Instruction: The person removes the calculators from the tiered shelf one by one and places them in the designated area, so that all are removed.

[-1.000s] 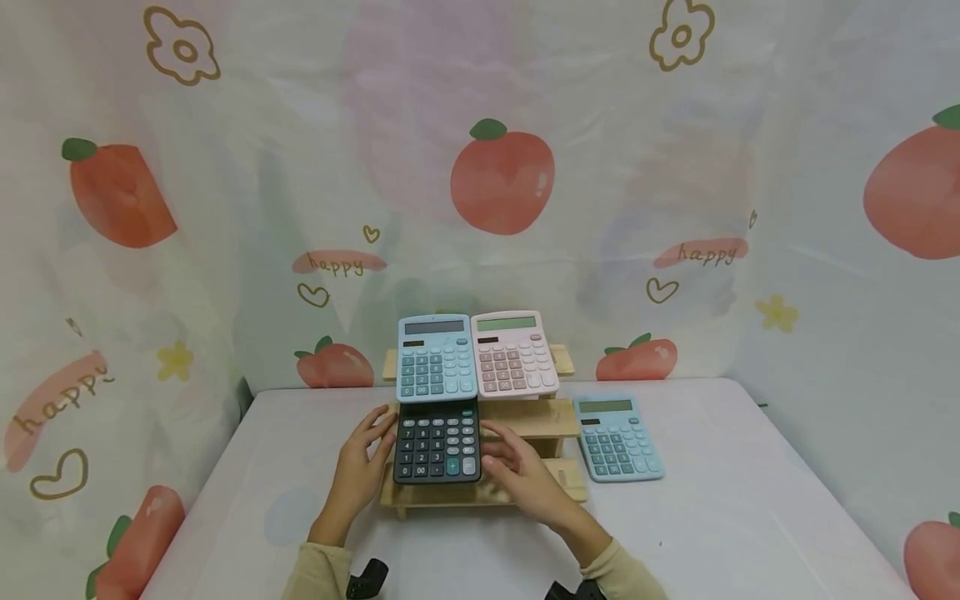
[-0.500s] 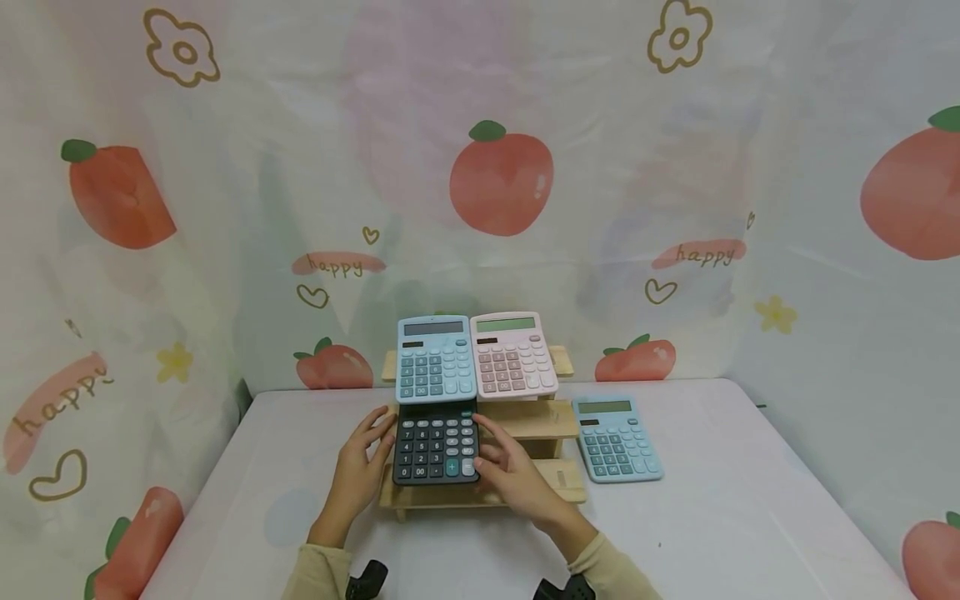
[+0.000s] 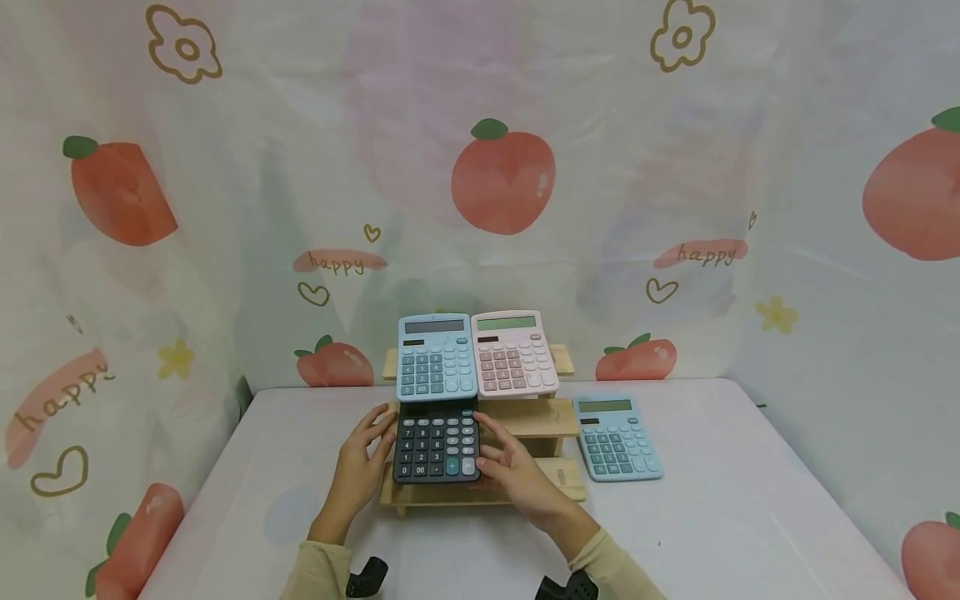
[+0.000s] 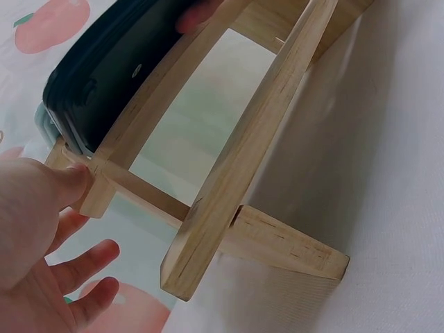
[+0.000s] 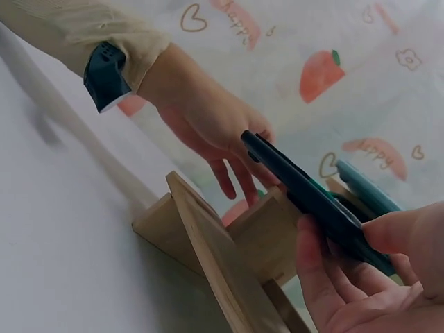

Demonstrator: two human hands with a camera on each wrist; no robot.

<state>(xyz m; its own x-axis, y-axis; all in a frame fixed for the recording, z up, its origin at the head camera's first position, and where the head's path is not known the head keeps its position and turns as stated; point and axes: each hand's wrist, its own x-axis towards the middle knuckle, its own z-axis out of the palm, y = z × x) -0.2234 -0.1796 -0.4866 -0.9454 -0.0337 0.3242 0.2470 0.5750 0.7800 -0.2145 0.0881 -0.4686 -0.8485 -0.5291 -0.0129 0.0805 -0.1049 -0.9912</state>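
A: Principal item?

B: One black calculator (image 3: 437,443), keys up, over the left part of a tiered wooden stand (image 3: 527,418). Far end just below the near edge of a light blue calculator (image 3: 437,360); near end above the lowest tier.

A: Hands?

B: Two. Right hand (image 3: 521,475): pinching the black calculator's right edge, thumb (image 5: 395,232) on the upper side, fingers beneath. Left hand (image 3: 356,471): at the left edge, fingers (image 4: 87,267) loosely spread, thumb at the wooden end of the stand. Whether that thumb also bears on the calculator, I cannot tell; the view is poor there.

A: Neighbouring pieces?

B: On the far, topmost tier, one pink calculator (image 3: 515,357), immediately right of the light blue one. On the table (image 3: 720,533), right of the stand, a second light blue calculator (image 3: 619,437).

A: Risks?

B: Three, in my judgement. A slackened right-hand pinch could let the black calculator slide nearward, the left hand showing no firm grip. A push too far could knock the light blue piece close above. A shove leftward could carry it past the stand's end, with only loose fingers to check it.
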